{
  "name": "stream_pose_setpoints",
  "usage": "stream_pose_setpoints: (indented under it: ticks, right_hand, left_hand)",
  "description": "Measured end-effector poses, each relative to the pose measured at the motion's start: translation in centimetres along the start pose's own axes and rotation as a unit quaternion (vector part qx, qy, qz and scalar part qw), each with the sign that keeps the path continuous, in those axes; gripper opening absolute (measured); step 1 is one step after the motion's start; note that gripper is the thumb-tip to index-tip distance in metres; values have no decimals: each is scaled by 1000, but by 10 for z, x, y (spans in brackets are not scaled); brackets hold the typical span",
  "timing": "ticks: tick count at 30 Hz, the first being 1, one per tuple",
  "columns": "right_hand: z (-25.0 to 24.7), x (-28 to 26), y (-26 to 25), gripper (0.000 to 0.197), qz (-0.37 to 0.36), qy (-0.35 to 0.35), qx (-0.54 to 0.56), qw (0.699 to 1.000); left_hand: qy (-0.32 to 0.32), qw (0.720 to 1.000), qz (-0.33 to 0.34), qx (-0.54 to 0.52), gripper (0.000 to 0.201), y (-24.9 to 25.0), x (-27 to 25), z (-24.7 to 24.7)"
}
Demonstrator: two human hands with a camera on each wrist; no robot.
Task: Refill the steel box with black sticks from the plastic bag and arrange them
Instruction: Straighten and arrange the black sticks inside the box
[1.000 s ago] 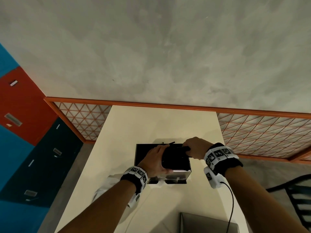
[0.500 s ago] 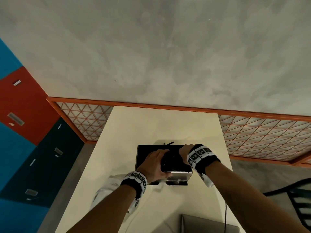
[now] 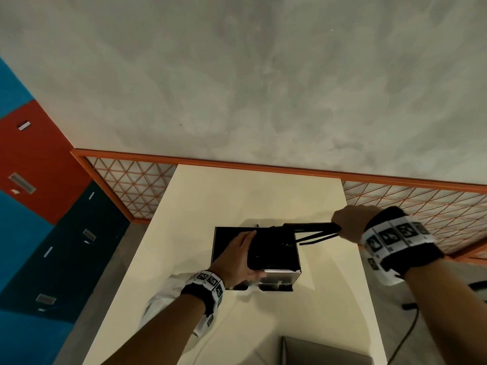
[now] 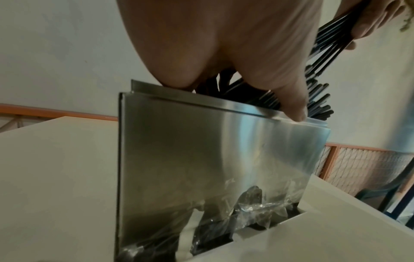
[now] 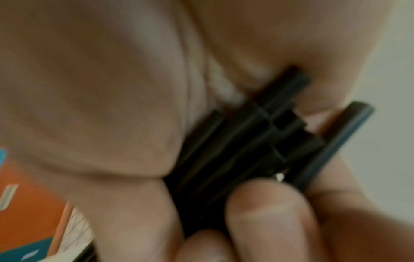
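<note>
Steel box (image 3: pixel 279 272) upright near the middle of the counter (image 3: pixel 237 196), open top up. Black sticks (image 3: pixel 271 248) packed in its right half, ends crowding above the rim in the left-wrist view. Crumpled clear film, likely the plastic bag (image 4: pixel 257 205), lies at the box's near foot.

Left hand (image 3: pixel 237 259) laid over the top, fingers (image 3: pixel 247 237) straight and together, pressed against the left flank of the stick mass; thumb (image 4: pixel 289 102) on the front rim.

Right hand (image 3: pixel 347 223) off the box's right edge, towards the counter's right side, fingers (image 5: pixel 262 203) curled round one end of a bundle (image 3: pixel 311 229). Far ends reach the box's back right corner. A couple of sticks splay below the bundle.

Step in hand, as I judge it: feeding or squaring this handful. To do it well: tip the bundle steeper, gather the stray sticks first, keep the left palm as a wall, release low. Risk: loose sticks slipping outside the right wall.
</note>
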State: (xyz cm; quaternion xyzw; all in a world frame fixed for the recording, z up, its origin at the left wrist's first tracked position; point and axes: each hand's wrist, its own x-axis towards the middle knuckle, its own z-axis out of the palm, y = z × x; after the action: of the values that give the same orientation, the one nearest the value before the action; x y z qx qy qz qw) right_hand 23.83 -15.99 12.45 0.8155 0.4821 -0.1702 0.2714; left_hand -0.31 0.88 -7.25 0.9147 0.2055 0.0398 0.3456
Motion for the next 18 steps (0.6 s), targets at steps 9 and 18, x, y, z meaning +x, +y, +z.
stream_pose_setpoints:
  ticks: [9,18]
  right_hand:
    - [-31,-10,-23,18,-51,65,68,994]
    - [12,54,-129,15,-126,114,-3,985]
  left_hand:
    - [105,984,-49,-133,116,4,-13,-37]
    - [61,996,9,66,70,10,-6,-20]
